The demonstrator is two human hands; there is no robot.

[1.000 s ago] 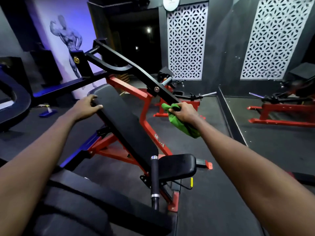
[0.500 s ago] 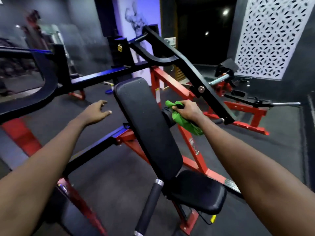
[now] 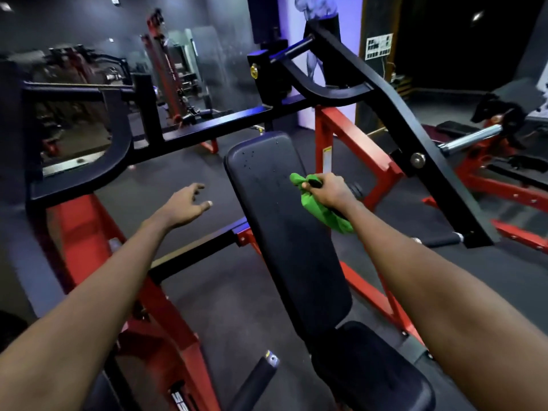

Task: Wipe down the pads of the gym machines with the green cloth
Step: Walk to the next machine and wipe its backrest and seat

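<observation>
Right hand (image 3: 326, 189): closed around the green cloth (image 3: 323, 213) – the fingers are curled and hold it in a bunch. A small dark piece shows between the fingers; I cannot tell what it is.
Green cloth: crumpled, one end sticks out above the fingers and the rest hangs below the hand. It lies at the right edge of the back pad (image 3: 281, 221), in its upper half.
Left hand (image 3: 186, 206): open, fingers loosely spread, in the air to the left of the back pad – it touches nothing.
Back pad: long, black, tilted, with some small light spots near its top.
Seat pad (image 3: 373, 369): black, just below the back pad, near the right forearm.
Black lever arm (image 3: 415, 137): runs slanted above and to the right of the right hand.
Red frame (image 3: 350, 134): behind and under the pads, standing on the dark floor (image 3: 237, 292).
Chrome bar (image 3: 471, 139): on another machine, far right.
</observation>
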